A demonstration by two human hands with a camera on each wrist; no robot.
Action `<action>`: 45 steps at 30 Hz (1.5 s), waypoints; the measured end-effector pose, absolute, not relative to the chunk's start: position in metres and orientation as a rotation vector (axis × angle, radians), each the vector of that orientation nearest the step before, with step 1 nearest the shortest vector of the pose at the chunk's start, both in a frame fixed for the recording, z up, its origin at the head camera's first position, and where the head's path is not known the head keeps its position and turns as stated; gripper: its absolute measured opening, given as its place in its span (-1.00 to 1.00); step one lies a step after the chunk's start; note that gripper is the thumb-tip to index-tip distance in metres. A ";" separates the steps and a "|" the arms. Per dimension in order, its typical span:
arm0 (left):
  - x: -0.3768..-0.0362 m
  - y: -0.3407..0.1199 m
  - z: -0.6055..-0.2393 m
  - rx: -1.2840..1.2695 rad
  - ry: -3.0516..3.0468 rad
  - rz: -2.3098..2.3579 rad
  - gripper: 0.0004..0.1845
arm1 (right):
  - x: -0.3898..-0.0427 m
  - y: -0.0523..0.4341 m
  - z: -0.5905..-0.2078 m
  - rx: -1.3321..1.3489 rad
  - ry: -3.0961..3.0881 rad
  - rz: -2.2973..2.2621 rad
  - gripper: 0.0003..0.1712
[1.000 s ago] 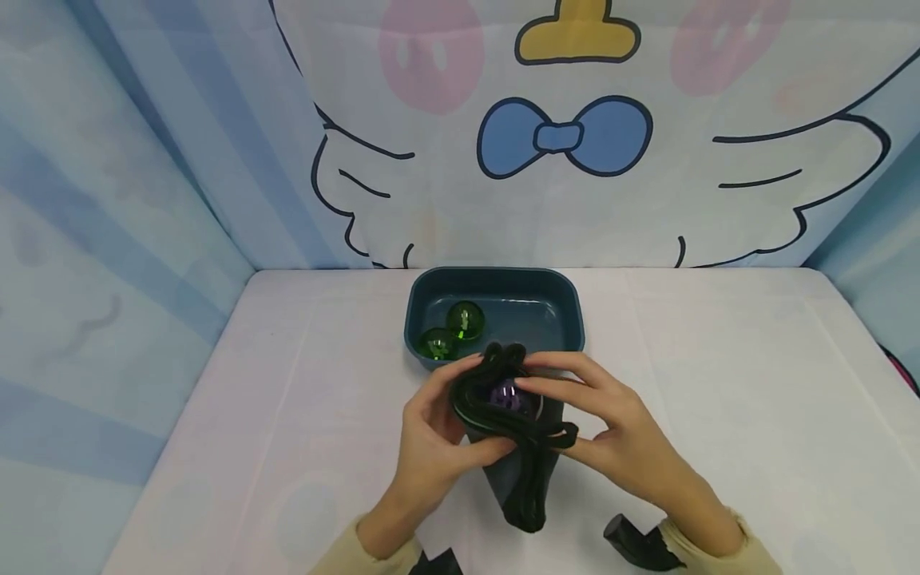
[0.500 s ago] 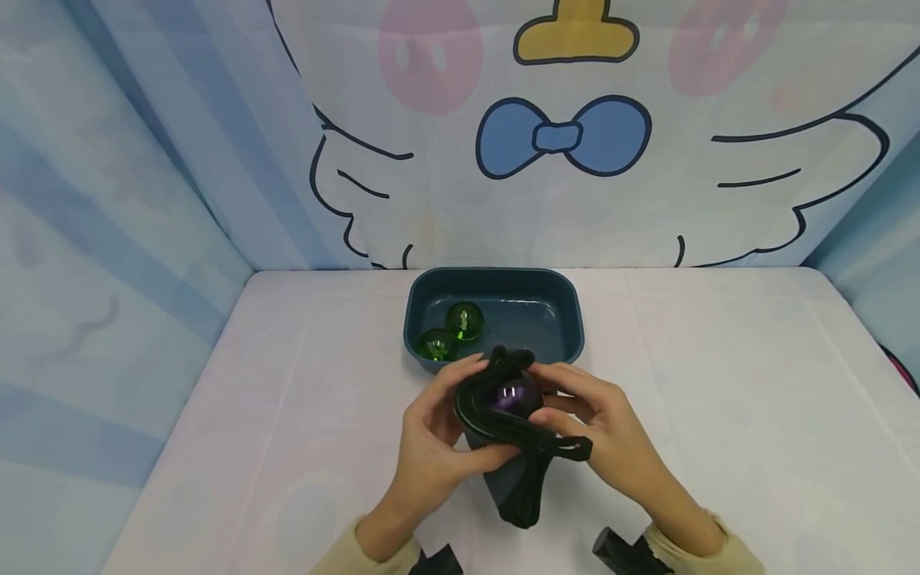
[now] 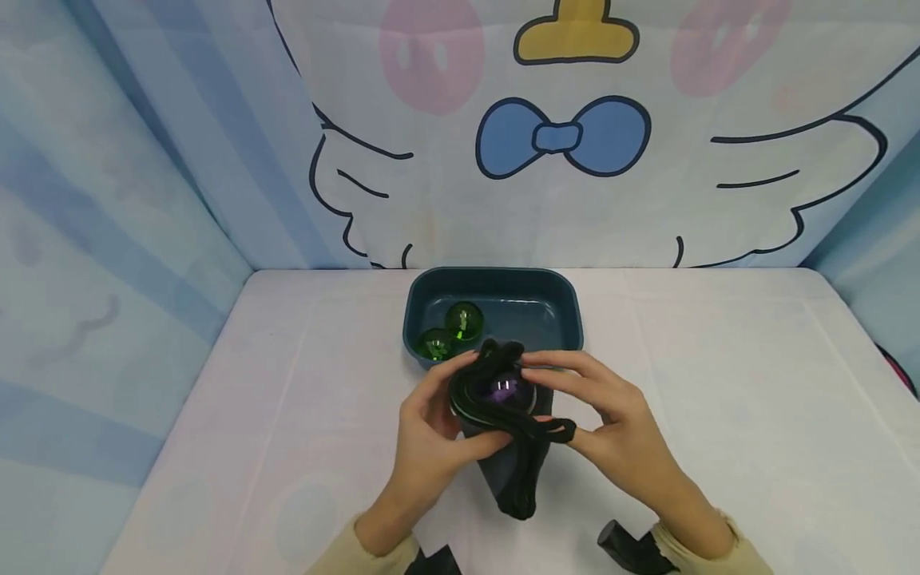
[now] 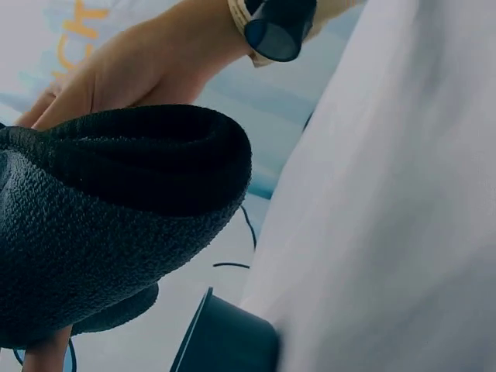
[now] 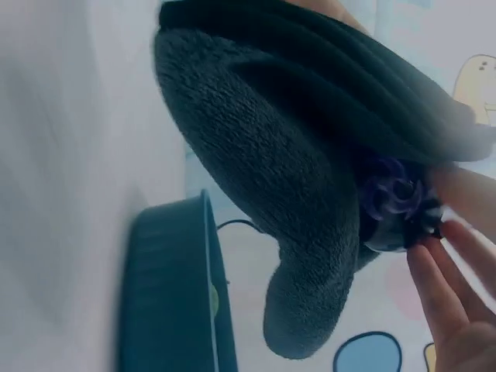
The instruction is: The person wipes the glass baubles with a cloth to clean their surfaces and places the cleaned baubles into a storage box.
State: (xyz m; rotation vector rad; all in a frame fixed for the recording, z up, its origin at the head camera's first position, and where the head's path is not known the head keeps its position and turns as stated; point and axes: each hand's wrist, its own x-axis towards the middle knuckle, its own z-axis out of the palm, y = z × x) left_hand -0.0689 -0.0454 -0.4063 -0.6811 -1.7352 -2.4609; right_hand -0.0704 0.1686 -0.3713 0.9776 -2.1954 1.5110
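A shiny, see-through purple ball [image 3: 509, 390] sits in the folds of a dark fleece cloth [image 3: 516, 483], held above the table. My left hand [image 3: 431, 439] grips the cloth from the left, thumb on the near side and fingers on the far side. From the right, my right hand [image 3: 621, 423] holds the ball between fingers and thumb. In the right wrist view its fingertips lie against the ball [image 5: 395, 201], partly wrapped by the cloth [image 5: 256, 147]. Only the folded cloth [image 4: 116, 225] shows in the left wrist view; the ball is hidden there.
Just beyond the hands stands a dark teal plastic box [image 3: 496, 277]. Two clear green balls, one farther back [image 3: 465, 319] and one nearer [image 3: 436, 344], lie in its left part. A white cloth covers the table [image 3: 719, 383]; printed curtains [image 3: 561, 216] hang behind and beside it.
Half a second ago the right fingers curled closer in round the ball; now they reach farther out over its far side. Cloth and ball have shifted slightly left. Box and green balls stay put.
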 end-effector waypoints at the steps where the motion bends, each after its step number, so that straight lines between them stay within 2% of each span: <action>1: -0.069 -0.045 -0.407 -0.678 -1.731 -2.469 -0.22 | -0.071 0.169 -0.371 1.027 -2.186 1.460 -0.54; 7: -0.068 -0.045 -0.407 -0.693 -1.718 -2.498 -0.22 | -0.074 0.166 -0.374 1.157 -2.123 1.309 -0.57; 11: -0.068 -0.046 -0.407 -0.719 -1.729 -2.474 -0.23 | -0.070 0.163 -0.375 1.022 -2.212 1.391 -0.56; 16: -0.067 -0.047 -0.408 -0.764 -1.727 -2.436 -0.24 | -0.064 0.160 -0.374 0.757 -2.339 1.642 -0.45; 19: -0.068 -0.047 -0.408 -0.759 -1.719 -2.438 -0.24 | -0.064 0.159 -0.374 0.700 -2.363 1.706 -0.46; 26: -0.069 -0.047 -0.406 -0.740 -1.702 -2.452 -0.23 | -0.066 0.160 -0.373 0.828 -2.257 1.673 -0.38; 30: -0.068 -0.047 -0.405 -0.683 -1.724 -2.484 -0.24 | -0.068 0.164 -0.371 0.980 -2.198 1.544 -0.46; 35: -0.065 -0.045 -0.404 -0.604 -1.756 -2.534 -0.25 | -0.069 0.164 -0.371 1.097 -2.188 1.364 -0.47; 42: -0.063 -0.045 -0.403 -0.668 -1.776 -2.479 -0.24 | -0.066 0.166 -0.372 0.983 -2.283 1.381 -0.50; 45: -0.064 -0.046 -0.403 -0.702 -1.788 -2.440 -0.25 | -0.065 0.165 -0.373 0.876 -2.317 1.459 -0.44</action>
